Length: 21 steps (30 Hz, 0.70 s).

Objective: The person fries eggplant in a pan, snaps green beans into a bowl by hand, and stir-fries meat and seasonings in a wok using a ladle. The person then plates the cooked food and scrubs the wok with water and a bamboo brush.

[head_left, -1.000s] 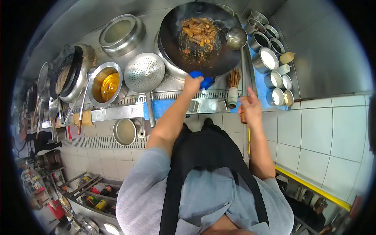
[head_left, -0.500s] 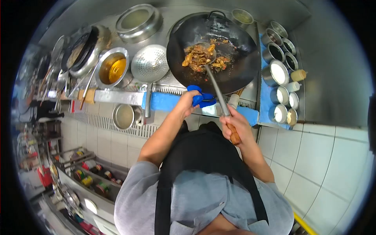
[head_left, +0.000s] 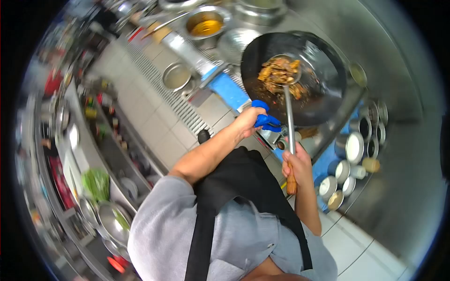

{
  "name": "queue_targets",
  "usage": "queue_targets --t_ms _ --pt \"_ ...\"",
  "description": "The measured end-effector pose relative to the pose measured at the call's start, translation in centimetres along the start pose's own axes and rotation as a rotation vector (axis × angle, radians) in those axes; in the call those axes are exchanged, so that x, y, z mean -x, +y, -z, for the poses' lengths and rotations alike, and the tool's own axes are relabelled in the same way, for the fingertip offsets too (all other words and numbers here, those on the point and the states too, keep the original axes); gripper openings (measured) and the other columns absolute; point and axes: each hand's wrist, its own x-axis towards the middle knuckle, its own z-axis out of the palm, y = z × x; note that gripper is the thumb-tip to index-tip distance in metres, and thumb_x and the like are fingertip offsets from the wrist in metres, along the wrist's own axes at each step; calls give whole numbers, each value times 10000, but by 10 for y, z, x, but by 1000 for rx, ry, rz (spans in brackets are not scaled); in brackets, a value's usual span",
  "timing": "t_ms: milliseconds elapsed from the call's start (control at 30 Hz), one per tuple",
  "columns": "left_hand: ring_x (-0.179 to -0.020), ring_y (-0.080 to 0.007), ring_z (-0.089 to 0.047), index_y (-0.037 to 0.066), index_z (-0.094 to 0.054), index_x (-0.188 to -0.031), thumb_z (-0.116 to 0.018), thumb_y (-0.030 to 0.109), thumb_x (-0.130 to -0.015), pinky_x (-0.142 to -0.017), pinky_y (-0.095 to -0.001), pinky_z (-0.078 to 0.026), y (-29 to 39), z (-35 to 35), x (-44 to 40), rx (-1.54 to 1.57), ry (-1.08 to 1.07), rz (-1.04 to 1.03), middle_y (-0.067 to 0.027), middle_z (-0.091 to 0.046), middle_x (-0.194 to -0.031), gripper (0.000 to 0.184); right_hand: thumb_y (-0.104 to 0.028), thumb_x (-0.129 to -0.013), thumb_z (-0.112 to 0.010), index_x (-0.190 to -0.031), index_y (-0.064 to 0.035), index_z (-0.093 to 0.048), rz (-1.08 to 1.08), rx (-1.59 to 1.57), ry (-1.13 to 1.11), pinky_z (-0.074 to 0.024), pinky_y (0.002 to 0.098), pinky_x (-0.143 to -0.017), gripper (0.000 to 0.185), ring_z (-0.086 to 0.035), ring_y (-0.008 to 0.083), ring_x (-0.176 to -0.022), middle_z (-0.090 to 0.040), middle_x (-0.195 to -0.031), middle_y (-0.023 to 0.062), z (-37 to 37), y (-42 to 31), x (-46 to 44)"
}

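Observation:
My left hand (head_left: 247, 122) is closed on a blue cloth (head_left: 267, 122) at the near rim of a large black wok (head_left: 323, 103). The cloth hides what lies under it, so I cannot see the wok's handle there. In my right hand (head_left: 298, 165) is a long metal ladle (head_left: 289, 114), gripped at its wooden handle. Its bowl is inside the wok, heaped with browned chunks of food (head_left: 280, 72). Smaller bits and sauce cling to the wok's inner wall beside it.
Left of the wok are a perforated strainer (head_left: 236, 44) and a pot of amber liquid (head_left: 206, 27). Several seasoning containers (head_left: 354, 147) line the right side. A small pot (head_left: 176, 76) hangs by the floor grating. Behind on the left, a shelf counter (head_left: 117, 154) holds bowls and leafy greens (head_left: 95, 184).
My view has turned to the left, so the stove now appears tilted and farther right, and more of the counter behind shows. Both hands keep their holds; the ladle stays in the wok.

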Motion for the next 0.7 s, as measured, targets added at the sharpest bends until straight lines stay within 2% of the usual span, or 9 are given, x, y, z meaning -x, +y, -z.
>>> queue_targets --t_ms 100,133,167,233,300,433,467,600,700 --pt "-652 -164 -610 117 -617 -927 -656 58 -827 -539 -308 -448 6 51 76 55 -26 -30 -38 -637 -796 122 -82 -1003 -599 -1544 28 -386 7 157 -72 -441 254 -443 591 -516 97 -482 -553 -836 34 -12 0 12" --pt "-657 -163 -620 101 -616 -975 -660 55 -814 -500 -303 -427 2 72 101 75 30 -84 -51 -646 -821 173 -80 -999 -606 -1551 24 -380 -29 138 -123 -435 247 -449 606 -518 94 -487 -556 -845 33 -22 -5 16" --pt "-679 -163 -636 86 -614 -1022 -655 50 -813 -534 -314 -483 4 94 131 52 55 -106 -60 -650 -840 216 -79 -998 -605 -1552 23 -380 -44 165 -180 -432 244 -450 607 -516 93 -486 -554 -840 32 -34 -9 15" --pt "-743 -171 -683 63 -637 -1054 -663 37 -801 -697 -329 -586 -6 143 169 109 143 -182 -75 -680 -871 256 -79 -997 -604 -1554 21 -379 -80 208 -285 -425 238 -454 610 -514 93 -486 -549 -830 29 -53 -14 4" --pt "-756 -172 -691 52 -658 -1022 -681 36 -783 -711 -327 -578 -8 189 229 59 295 -233 -73 -693 -873 241 -67 -989 -596 -1550 34 -383 -99 304 -402 -420 236 -457 608 -500 92 -477 -543 -810 29 -97 1 -12" --pt "-787 -171 -687 36 -670 -982 -702 27 -769 -721 -319 -556 -43 280 325 186 595 -473 -62 -693 -886 215 -55 -977 -583 -1516 54 -418 -198 369 -712 -420 251 -436 574 -490 98 -466 -562 -816 56 -205 39 -48" --pt "-802 -172 -687 34 -670 -980 -702 25 -769 -734 -320 -555 -45 227 307 215 614 -477 -64 -691 -893 214 -60 -980 -578 -1518 54 -415 -222 409 -724 -419 253 -431 573 -488 97 -464 -559 -816 58 -178 -11 -45" --pt "-848 -180 -679 25 -669 -992 -708 32 -756 -781 -324 -547 -78 289 384 350 848 -616 -68 -680 -920 239 -73 -984 -572 -1517 54 -414 -321 491 -969 -414 257 -418 569 -485 95 -458 -542 -807 57 -294 19 -63" --pt "-839 -177 -668 9 -659 -1047 -701 28 -742 -773 -318 -544 -98 281 426 406 1023 -699 -66 -677 -962 309 -80 -985 -580 -1524 55 -407 -445 383 -1120 -409 254 -408 582 -480 90 -453 -534 -808 55 -349 12 -73"
